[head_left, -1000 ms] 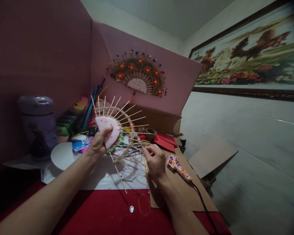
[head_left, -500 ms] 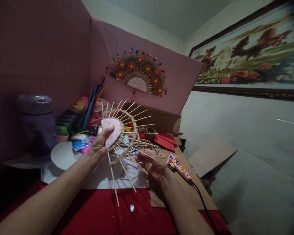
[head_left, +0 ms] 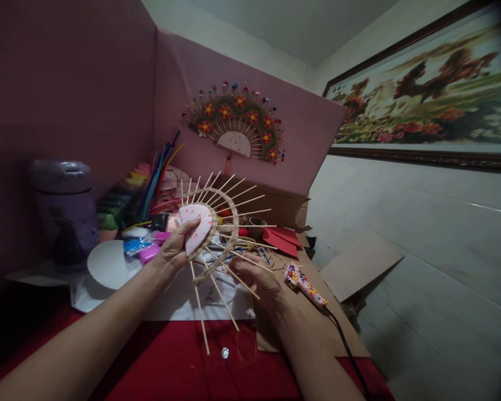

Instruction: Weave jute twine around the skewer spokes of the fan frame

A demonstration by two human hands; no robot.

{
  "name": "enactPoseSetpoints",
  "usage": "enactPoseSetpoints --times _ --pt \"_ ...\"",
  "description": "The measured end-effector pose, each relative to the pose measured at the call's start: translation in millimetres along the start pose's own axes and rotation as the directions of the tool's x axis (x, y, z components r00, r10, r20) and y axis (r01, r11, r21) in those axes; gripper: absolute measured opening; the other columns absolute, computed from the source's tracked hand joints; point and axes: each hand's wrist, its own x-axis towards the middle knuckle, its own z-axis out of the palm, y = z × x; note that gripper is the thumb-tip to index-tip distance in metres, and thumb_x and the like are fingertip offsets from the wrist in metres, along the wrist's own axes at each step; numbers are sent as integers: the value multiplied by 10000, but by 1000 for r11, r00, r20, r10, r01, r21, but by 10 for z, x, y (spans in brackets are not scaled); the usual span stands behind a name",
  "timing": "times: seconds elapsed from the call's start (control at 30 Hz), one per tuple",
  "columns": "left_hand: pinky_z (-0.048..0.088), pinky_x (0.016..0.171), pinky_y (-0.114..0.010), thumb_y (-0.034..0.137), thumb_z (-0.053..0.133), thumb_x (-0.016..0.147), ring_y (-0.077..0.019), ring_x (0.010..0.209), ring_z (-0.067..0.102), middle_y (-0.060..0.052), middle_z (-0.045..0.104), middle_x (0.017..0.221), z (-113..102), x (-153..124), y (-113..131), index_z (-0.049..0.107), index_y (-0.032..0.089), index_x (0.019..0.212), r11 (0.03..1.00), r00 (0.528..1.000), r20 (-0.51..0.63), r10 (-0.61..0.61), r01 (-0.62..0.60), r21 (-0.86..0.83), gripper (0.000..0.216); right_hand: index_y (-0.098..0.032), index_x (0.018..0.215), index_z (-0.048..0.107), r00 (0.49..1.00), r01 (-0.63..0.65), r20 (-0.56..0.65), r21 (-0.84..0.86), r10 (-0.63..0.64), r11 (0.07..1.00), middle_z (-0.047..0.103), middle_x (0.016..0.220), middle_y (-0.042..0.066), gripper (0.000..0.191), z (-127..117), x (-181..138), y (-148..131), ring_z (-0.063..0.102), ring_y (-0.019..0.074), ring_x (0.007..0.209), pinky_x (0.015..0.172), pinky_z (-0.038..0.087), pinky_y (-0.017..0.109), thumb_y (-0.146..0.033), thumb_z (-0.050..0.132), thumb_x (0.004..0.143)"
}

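A half-made stick fan is gripped at its half-round, pink-spotted white base by my left hand, the thumb lying across the front. Thin wooden sticks spread out from the base. A twine band curves across the sticks partway along, and another edges the base. My right hand is by the lower right sticks with its fingers curled; some fingers are behind the sticks, and what they hold, if anything, cannot be made out.
A flower-patterned glue gun with a black cord lies on cardboard at right, near red sheets. A finished fan hangs on the pink board. At left stand a purple bottle and white round pieces.
The stick fan has shifted slightly right and down with my left hand. My right hand stays at the lower right sticks, its fingers slightly moved.
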Motion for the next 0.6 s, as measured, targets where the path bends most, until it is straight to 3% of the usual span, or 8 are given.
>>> enactPoseSetpoints --times 0.13,0.3,0.6 --pt "598 605 -313 27 554 772 -205 620 696 -108 726 743 -4 5 8 574 120 1113 1000 1000 -7 14 -14 -10 354 -181 740 695 999 -3 -49 -28 2 1000 639 688 6 138 22 14 -23 542 110 600 557 373 226 -282 717 648" --pt "596 604 -325 8 567 767 -189 610 693 -76 723 734 20 -9 7 553 154 1123 993 993 -27 116 -115 35 385 -193 741 685 997 25 -69 -60 -29 998 631 655 8 163 17 6 -18 526 119 574 554 387 247 -316 736 648" --pt "599 609 -314 36 595 773 -197 605 693 -95 725 740 8 11 3 565 130 1127 999 999 -30 44 -44 -6 367 -183 770 692 994 92 -55 -71 -96 993 638 622 5 175 27 -9 7 515 108 568 565 371 243 -324 735 676"
